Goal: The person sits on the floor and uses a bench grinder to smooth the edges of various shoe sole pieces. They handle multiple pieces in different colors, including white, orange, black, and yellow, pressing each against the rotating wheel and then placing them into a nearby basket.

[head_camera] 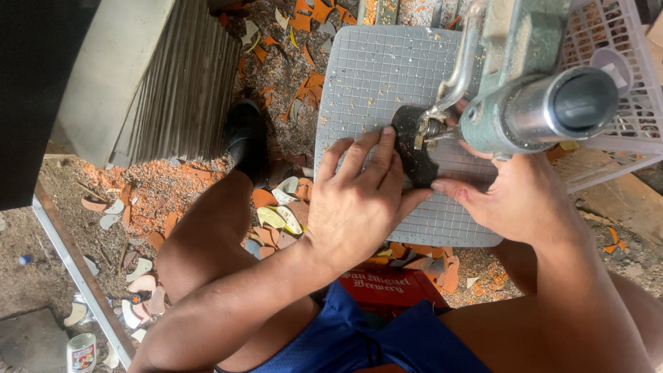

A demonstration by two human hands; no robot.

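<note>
Head view, looking straight down. A dark flat piece [414, 148] lies on the grey gridded work plate [366, 76], directly under the tip of a drill-like machine [535, 103] whose metal body enters from 2 o'clock. The piece's long axis runs roughly 12 to 6 o'clock. The machine's bit meets it near its upper right edge; the exact point of contact is partly hidden by the curved metal lever [463, 62].

Left hand [359, 200]: lies flat at 7 o'clock of the piece, fingers spread and extended toward 1 o'clock. Fingertips [388, 131] press on the piece's left edge. This is a pinning hold from above, not a closed grasp.

Right hand [514, 197]: sits at 4 o'clock of the piece, partly beneath the machine body. Its thumb [449, 188] touches the piece's lower right edge. The remaining fingers are hidden behind the machine, so how far they are curled cannot be told.

Both hands are in contact; the left covers more of the piece.

Surroundings: a white plastic crate [621, 83] at 3 o'clock, orange and pale offcuts [276, 221] littering the ground at 8 o'clock, a red crate [390, 290] under the plate.
</note>
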